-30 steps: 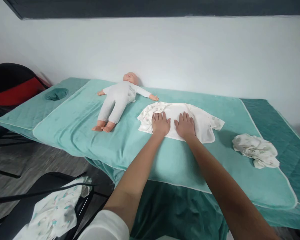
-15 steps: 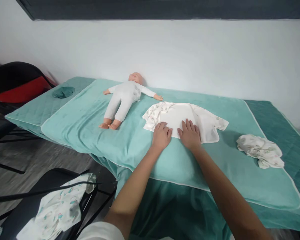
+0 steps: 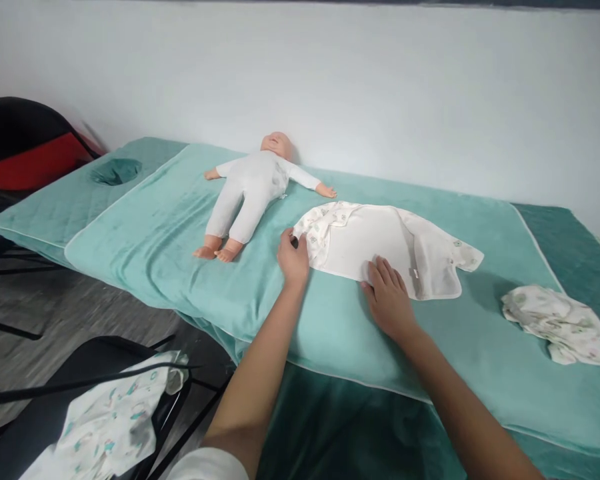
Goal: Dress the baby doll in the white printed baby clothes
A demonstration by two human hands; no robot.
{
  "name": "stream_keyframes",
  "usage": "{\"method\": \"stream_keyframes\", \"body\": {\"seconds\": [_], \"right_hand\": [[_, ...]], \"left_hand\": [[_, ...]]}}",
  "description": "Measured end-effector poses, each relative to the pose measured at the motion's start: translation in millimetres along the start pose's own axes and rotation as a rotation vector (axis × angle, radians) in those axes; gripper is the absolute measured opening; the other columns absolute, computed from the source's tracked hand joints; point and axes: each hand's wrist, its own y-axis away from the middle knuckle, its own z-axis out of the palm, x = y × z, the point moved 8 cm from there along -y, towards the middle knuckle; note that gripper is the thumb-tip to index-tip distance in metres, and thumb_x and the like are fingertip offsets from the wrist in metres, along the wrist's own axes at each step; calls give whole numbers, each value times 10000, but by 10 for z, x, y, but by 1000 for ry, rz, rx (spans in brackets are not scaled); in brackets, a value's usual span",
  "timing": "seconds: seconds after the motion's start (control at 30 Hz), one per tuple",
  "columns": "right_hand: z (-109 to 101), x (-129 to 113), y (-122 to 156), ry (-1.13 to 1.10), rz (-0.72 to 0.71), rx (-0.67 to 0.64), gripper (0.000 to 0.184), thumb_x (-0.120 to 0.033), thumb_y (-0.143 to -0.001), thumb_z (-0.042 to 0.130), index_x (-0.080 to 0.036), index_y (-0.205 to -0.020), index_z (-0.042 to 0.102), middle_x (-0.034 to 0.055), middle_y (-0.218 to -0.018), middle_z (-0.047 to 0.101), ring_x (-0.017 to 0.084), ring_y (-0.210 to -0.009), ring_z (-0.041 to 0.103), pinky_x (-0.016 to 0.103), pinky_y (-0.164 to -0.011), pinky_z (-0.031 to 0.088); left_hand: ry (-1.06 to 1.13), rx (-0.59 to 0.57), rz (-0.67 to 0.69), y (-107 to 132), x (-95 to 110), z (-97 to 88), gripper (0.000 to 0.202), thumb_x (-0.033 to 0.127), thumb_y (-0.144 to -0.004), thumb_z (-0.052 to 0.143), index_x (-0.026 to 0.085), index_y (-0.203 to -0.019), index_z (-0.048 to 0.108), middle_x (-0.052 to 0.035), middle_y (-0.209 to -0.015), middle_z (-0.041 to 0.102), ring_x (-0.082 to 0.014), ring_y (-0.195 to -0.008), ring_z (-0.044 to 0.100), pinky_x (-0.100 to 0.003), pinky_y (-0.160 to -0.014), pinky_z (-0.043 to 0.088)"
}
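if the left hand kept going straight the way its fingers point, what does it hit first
The left hand touches the near sleeve edge of the white garment, so that cloth comes first; beyond it, probably the outstretched arm of the doll, though depth is unclear.

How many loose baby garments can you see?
3: a flat garment on the bed, touched by the left hand and right hand; a crumpled garment at the bed's right; a printed garment on the chair. More may be hidden.
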Motion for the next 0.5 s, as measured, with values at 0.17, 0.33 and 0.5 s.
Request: {"method": "stream_keyframes", "body": {"seconds": [0.17, 0.33, 0.5], "right_hand": [[151, -60, -864, -96, -56, -81, 593, -325, -1050, 296, 12, -1517, 437, 193, -1619, 355, 317, -1535, 297, 459, -1248, 318], [292, -167, -1584, -100, -42, -40, 560, -306, -1044, 301, 4, -1476, 478, 219, -1580, 402, 328, -1514, 324, 473, -1239, 298], [348, -223, -1664, -90, -44, -31, 554, -367, -1052, 323, -49, -1476, 485, 188, -1577, 423, 304, -1523, 310, 470, -1244, 277]], "left_hand": [[145, -21, 125, -225, 2, 56, 337, 188, -889, 569, 189, -1184, 732, -87, -1139, 733, -233, -1132, 643, -395, -1074, 489], [238, 73, 210, -573, -51, 8, 525, 43, -834, 454, 194, -1277, 691, -88, -1355, 640, -221, -1321, 568, -402, -1185, 430], [309, 46, 365, -826, 26, 51, 509, 49, -857, 437, 217, -1282, 661, -57, -1473, 569, -209, -1429, 482, -420, -1274, 324]]}}
